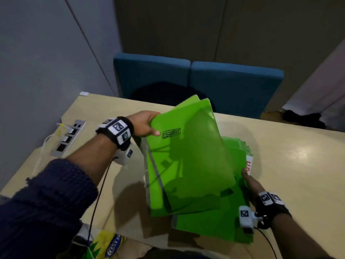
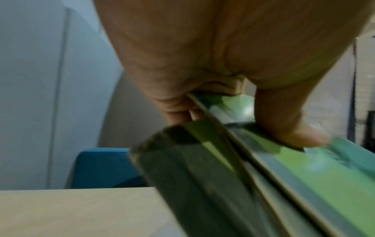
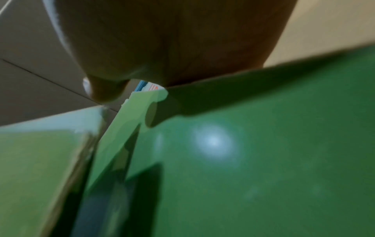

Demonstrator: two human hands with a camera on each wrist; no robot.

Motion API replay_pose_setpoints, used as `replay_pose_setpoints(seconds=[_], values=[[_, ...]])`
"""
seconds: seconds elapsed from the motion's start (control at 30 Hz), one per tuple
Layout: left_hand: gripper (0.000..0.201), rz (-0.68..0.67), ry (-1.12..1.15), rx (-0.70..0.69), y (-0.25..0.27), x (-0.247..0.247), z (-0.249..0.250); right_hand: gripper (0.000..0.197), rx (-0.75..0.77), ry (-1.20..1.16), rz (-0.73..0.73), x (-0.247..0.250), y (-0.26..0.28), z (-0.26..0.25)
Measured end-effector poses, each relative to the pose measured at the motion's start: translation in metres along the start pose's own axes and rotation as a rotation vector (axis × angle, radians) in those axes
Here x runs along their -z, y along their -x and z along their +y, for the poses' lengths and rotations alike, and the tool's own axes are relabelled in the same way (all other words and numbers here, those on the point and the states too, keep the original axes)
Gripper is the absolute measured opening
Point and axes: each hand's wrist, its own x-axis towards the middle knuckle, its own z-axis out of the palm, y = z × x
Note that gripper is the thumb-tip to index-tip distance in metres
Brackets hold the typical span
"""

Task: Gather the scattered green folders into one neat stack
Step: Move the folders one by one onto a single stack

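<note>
My left hand (image 1: 149,126) grips the upper left corner of a bundle of green folders (image 1: 186,156), thumb on top, holding them tilted above the table (image 1: 298,165). One cover bears a black scribble. In the left wrist view the thumb (image 2: 294,133) presses the folder edges (image 2: 304,176) against the fingers. More green folders (image 1: 209,221) lie fanned out beneath them near the table's front edge. My right hand (image 1: 248,180) holds the right edge of the folders, thumb up; its fingers are hidden behind a green cover (image 3: 263,144) below the palm (image 3: 162,48).
A white sheet with red print (image 1: 249,165) pokes out at the pile's right. A socket panel with cables (image 1: 68,138) sits at the table's left. Two blue chairs (image 1: 233,86) stand behind the table. A yellow-green bag (image 1: 108,245) lies below the front edge.
</note>
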Motion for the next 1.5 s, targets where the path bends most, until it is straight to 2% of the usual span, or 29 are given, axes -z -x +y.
replay_pose_setpoints(seconds=[0.13,0.23,0.27,0.33,0.37,0.4,0.43,0.5,0.57,0.73,0.8,0.9,0.97,1.03,1.13,1.2,1.33,1.37,1.43,1.5], values=[[0.078,0.156,-0.083,0.026,-0.039,-0.055,0.032,0.095,0.004,0.008,-0.078,0.005,0.003,0.009],[0.079,0.393,-0.051,0.066,-0.045,-0.101,0.034,0.071,0.063,0.061,-0.106,0.007,0.01,0.008],[0.077,0.499,-0.009,0.133,-0.042,-0.115,0.029,0.067,0.075,0.081,-0.124,0.008,0.011,0.009],[0.082,0.626,0.127,0.371,-0.03,-0.143,0.015,0.044,0.075,0.128,-0.15,0.014,0.012,0.007],[0.087,0.607,0.242,0.506,-0.023,-0.155,0.007,0.037,0.048,0.133,-0.148,0.017,0.009,0.008],[0.094,0.537,0.384,0.611,-0.017,-0.167,0.0,0.038,0.03,0.103,-0.152,0.02,0.006,0.009],[0.103,0.458,0.532,0.658,-0.012,-0.177,-0.003,0.039,0.005,0.041,-0.145,0.021,0.003,0.01],[0.113,0.381,0.717,0.628,-0.007,-0.191,-0.003,0.03,-0.032,-0.147,-0.12,0.017,0.002,0.01],[0.113,0.36,0.698,0.564,-0.006,-0.2,0.001,0.017,-0.065,-0.242,-0.097,0.016,-0.002,0.011],[0.104,0.237,0.721,0.449,-0.003,-0.203,0.012,0.024,-0.16,-0.198,-0.141,0.028,0.001,0.014],[0.1,0.17,0.693,0.416,-0.002,-0.204,0.012,0.021,-0.207,-0.23,-0.114,0.035,0.0,0.018],[0.095,0.172,0.763,0.395,-0.001,-0.203,0.014,0.019,-0.222,-0.2,-0.137,0.035,0.001,0.016],[0.089,0.174,0.82,0.423,-0.002,-0.206,0.015,0.024,-0.195,-0.088,-0.191,0.032,0.003,0.016],[0.088,0.126,0.768,0.434,-0.003,-0.208,0.017,0.039,-0.171,-0.035,-0.21,0.034,0.004,0.019],[0.086,0.115,0.752,0.413,-0.003,-0.205,0.012,0.047,-0.064,-0.13,-0.221,0.023,0.013,0.028],[0.086,0.116,0.805,0.409,-0.003,-0.203,0.007,0.068,0.02,-0.151,-0.188,0.011,0.016,0.035],[0.107,0.142,0.879,0.507,-0.002,-0.199,0.007,0.085,0.147,-0.164,-0.147,0.003,0.021,0.039],[0.113,0.148,0.919,0.525,-0.003,-0.197,0.005,0.087,0.175,-0.171,-0.158,0.004,0.022,0.037],[0.121,0.119,0.993,0.546,-0.001,-0.188,0.005,0.069,0.241,-0.131,-0.179,0.008,0.028,0.028],[0.106,0.123,1.012,0.514,0.003,-0.175,0.009,0.064,0.326,-0.04,-0.207,0.011,0.03,0.018]])
